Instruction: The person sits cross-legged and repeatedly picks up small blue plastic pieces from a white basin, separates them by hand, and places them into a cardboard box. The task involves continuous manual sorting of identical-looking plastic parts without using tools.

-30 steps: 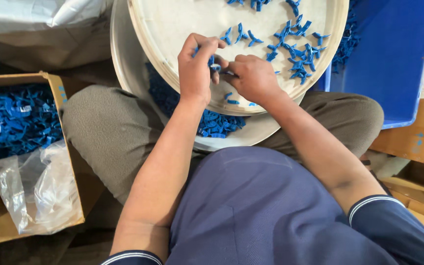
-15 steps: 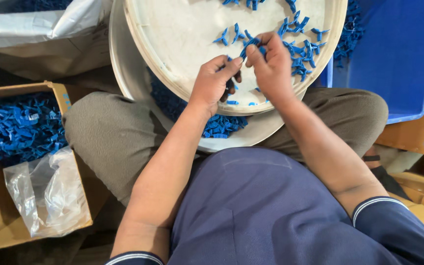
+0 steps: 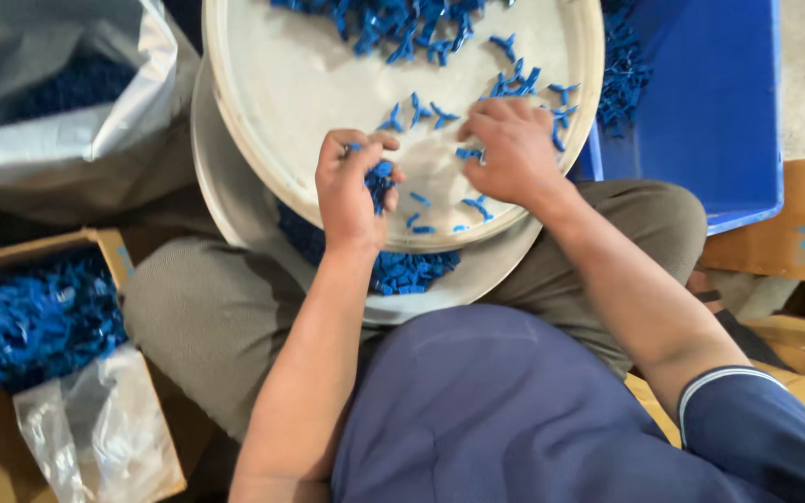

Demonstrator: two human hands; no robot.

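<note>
Left hand [image 3: 354, 191] clenches small blue plastic pieces [image 3: 380, 177]; right hand [image 3: 512, 149] rests spread, grasping nothing, on round cream tray [image 3: 328, 84].

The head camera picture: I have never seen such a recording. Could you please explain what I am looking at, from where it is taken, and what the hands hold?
The camera sits on a person's head and looks down, so you see their own arms, lap and crossed legs. No machine is here, only two bare hands. A round cream tray rests over a second similar tray on the lap, with small blue plastic pieces scattered on it. The left hand holds a bunch of these pieces in a closed grip. The right hand lies on the tray, fingers touching loose pieces. At left is a cardboard box of blue pieces, at right a blue bin.
</note>
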